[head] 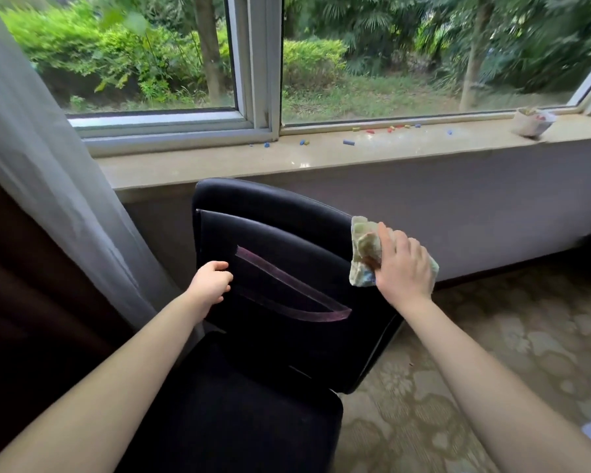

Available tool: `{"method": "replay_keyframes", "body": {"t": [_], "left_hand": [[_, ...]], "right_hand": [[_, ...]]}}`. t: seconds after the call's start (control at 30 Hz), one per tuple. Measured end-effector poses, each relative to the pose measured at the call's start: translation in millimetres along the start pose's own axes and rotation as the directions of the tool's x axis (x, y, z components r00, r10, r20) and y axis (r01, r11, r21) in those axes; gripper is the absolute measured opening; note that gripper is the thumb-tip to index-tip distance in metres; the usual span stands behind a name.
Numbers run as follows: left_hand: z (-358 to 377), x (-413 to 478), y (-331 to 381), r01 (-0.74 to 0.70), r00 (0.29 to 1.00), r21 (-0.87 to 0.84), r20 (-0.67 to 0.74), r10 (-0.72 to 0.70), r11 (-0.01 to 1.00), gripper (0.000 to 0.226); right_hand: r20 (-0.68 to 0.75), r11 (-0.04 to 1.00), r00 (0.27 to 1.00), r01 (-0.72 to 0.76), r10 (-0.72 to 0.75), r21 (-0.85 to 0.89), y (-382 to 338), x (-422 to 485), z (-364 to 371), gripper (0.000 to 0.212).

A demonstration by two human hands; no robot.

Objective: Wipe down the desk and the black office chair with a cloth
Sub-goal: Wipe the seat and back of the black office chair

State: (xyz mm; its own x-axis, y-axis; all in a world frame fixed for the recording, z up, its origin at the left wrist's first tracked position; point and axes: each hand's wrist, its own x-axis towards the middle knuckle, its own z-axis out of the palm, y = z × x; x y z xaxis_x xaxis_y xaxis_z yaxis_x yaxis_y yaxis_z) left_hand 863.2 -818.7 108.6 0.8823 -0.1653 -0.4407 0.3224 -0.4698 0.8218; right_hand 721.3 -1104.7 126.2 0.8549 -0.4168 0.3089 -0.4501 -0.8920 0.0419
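The black office chair (280, 240) stands below the window with its backrest facing me and its seat near the bottom of the view. My left hand (211, 283) grips the left edge of the backrest with curled fingers. My right hand (403, 264) holds a crumpled pale green and yellow cloth (364, 249) against the right edge of the backrest, near its top. A curved purple stripe crosses the middle of the backrest. No desk is in view.
A stone windowsill (321, 155) behind the chair carries several small coloured chalk pieces and a white cup (531, 122) at the right. A grey curtain (48, 186) hangs at the left. Patterned carpet (492, 336) covers the floor to the right.
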Motion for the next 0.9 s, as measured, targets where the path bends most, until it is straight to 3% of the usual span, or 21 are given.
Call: {"method": "replay_keyframes", "body": {"t": [0.1,0.2,0.3,0.4,0.57,0.63,0.8,0.9], "left_hand": [[-9,8,18,-0.142,0.989,0.121,-0.020,0.146,0.982,0.049],[-27,19,47,-0.296,0.948,0.315,-0.019,0.318,0.902,0.057],[-41,30,75,-0.377,0.911,0.415,0.003,0.413,0.828,0.060],[-46,39,94,-0.404,0.891,0.519,0.038,0.452,0.753,0.061],[-27,48,109,-0.473,0.864,0.585,0.161,0.477,0.659,0.064],[-14,51,112,-0.503,0.851,0.603,0.223,0.475,0.619,0.068],[10,59,113,-0.537,0.817,0.725,0.320,0.479,0.432,0.083],[17,59,109,-0.577,0.796,0.688,0.354,0.490,0.440,0.088]], "right_hand": [[-0.078,1.000,0.997,-0.012,0.013,0.012,-5,1,7,0.071],[-0.149,0.998,0.987,0.050,-0.053,-0.029,-34,15,11,0.055],[-0.014,0.992,0.994,0.103,-0.104,-0.074,-81,44,7,0.062],[0.131,0.975,0.972,0.205,-0.193,-0.084,-133,77,8,0.083],[0.166,0.944,0.937,0.322,-0.307,-0.072,-163,107,-1,0.077],[0.138,0.949,0.951,0.292,-0.276,-0.117,-139,103,-5,0.072],[0.006,0.997,1.000,0.019,-0.019,-0.069,-51,48,0,0.073],[-0.022,0.998,0.999,-0.049,0.049,-0.029,-14,18,7,0.070]]}}
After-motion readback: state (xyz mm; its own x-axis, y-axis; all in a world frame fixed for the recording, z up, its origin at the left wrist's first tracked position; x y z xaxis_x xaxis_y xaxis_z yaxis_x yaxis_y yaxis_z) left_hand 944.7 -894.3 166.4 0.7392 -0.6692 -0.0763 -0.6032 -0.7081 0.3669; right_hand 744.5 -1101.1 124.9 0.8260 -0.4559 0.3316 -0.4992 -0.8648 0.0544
